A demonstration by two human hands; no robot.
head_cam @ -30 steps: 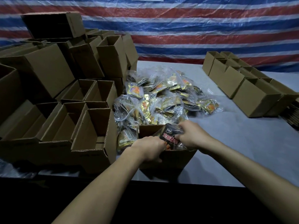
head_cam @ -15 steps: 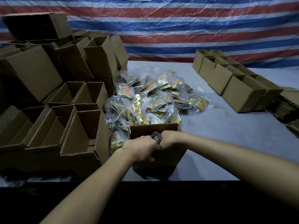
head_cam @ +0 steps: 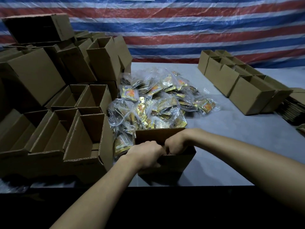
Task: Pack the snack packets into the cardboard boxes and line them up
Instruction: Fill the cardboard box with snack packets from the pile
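A small open cardboard box (head_cam: 179, 164) stands near the table's front edge. My left hand (head_cam: 145, 154) grips its near rim at the left corner. My right hand (head_cam: 175, 144) reaches down inside the box with its fingers curled; the dark snack packet it holds is hidden under the hand. Just behind the box lies a heap of snack packets (head_cam: 156, 103) in clear and gold wrappers. A line of packed boxes (head_cam: 247, 91) runs along the right side of the table.
Several empty open boxes (head_cam: 69, 123) are stacked and crowded on the left, right up against the box I hold. Flattened cardboard (head_cam: 295, 109) lies at the far right. Grey table top (head_cam: 231, 146) shows to the right of the box.
My right hand has pushed the dark packet down into the box, where it is now out of sight. My left hand has kept its hold on the box rim.
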